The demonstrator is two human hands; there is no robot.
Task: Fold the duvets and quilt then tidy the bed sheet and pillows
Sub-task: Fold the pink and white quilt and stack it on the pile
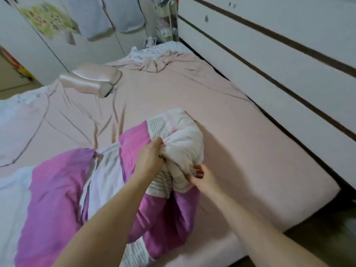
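Now both hands hold the duvet in a bunch near the bed's edge: left hand pinches its white end, right hand pinches underneath. Nothing looks folded. Sheet is wrinkled, and pillow sits crooked.

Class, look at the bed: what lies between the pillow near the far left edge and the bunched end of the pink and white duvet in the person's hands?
In the head view, only bare, wrinkled pink bed sheet lies between the pillow and the duvet.
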